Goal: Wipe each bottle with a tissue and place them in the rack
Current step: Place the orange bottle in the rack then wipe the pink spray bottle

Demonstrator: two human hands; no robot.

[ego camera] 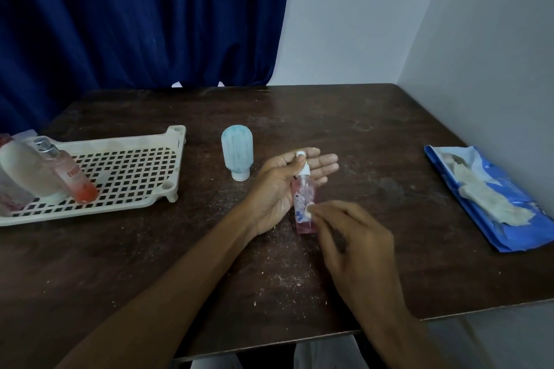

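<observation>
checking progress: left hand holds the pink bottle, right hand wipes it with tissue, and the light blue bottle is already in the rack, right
No: in the head view the light blue bottle stands on the table beside the rack, not in it. The pink bottle and tissue details hold.

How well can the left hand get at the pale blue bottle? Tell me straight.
Probably not yet: the left hand holds the pink spray bottle. The pale blue bottle stands close beside it, with only bare table between.
</observation>
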